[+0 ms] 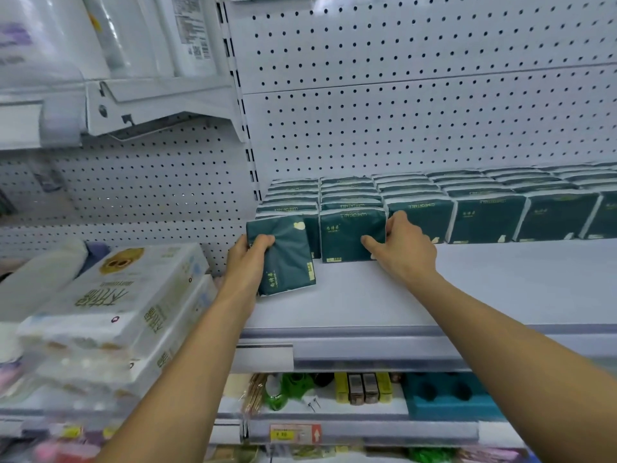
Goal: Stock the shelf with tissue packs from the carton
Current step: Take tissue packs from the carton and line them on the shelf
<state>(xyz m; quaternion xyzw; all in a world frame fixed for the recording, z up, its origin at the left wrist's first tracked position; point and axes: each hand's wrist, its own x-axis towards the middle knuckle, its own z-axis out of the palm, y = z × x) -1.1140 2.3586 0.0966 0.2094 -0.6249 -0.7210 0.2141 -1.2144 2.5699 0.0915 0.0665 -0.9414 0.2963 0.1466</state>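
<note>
My left hand grips a dark green tissue pack by its left edge and holds it tilted at the left end of the white shelf. My right hand holds the right edge of another green pack that stands upright at the front of the second row, thumb on its front face. Behind and to the right, several rows of the same green packs stand against the pegboard back. The carton is out of view.
White packs of toilet rolls are stacked on the neighbouring shelf at the left. A shelf bracket hangs above left. Below, a lower shelf holds small goods and a teal tray. Bare shelf surface lies in front of the rows.
</note>
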